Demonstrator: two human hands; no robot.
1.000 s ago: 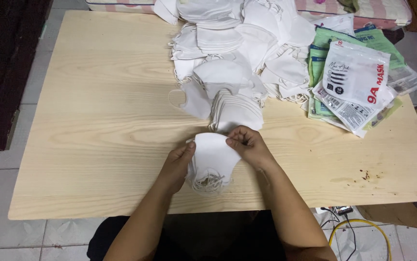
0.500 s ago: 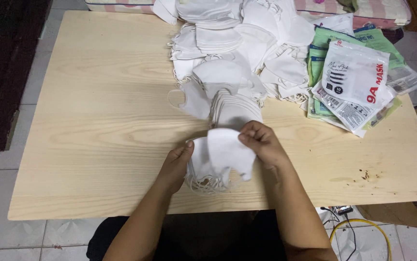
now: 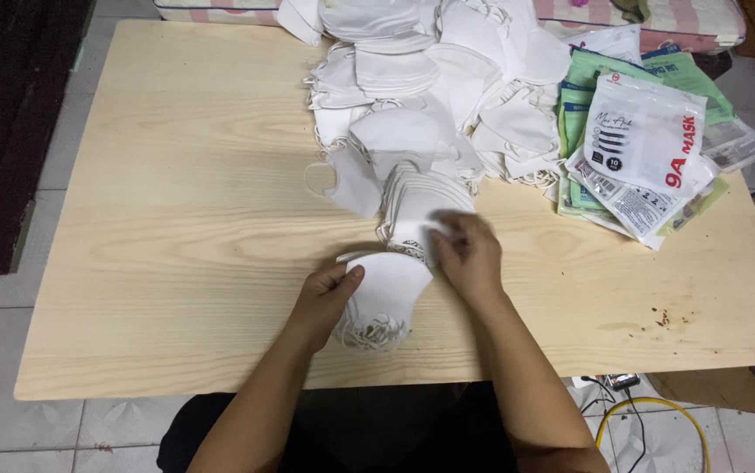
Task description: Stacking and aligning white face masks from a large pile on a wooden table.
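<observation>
Single head-mounted view, looking steeply down and forward from above the near edge of the counter (image 3: pixel 176 175). The person's forearms enter from the bottom edge, placing the left hand (image 3: pixel 325 298) and right hand (image 3: pixel 469 254) close to the lens, slightly below frame centre. The counter fills most of the frame, its far edge near the top; floor tiles (image 3: pixel 10 429) show at left and bottom. No second view overlaps.

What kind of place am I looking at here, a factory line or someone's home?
Likely a home or small workshop used for packing: a low wooden table on a tiled floor, a heap of loose white face masks, and printed mask packets.
</observation>
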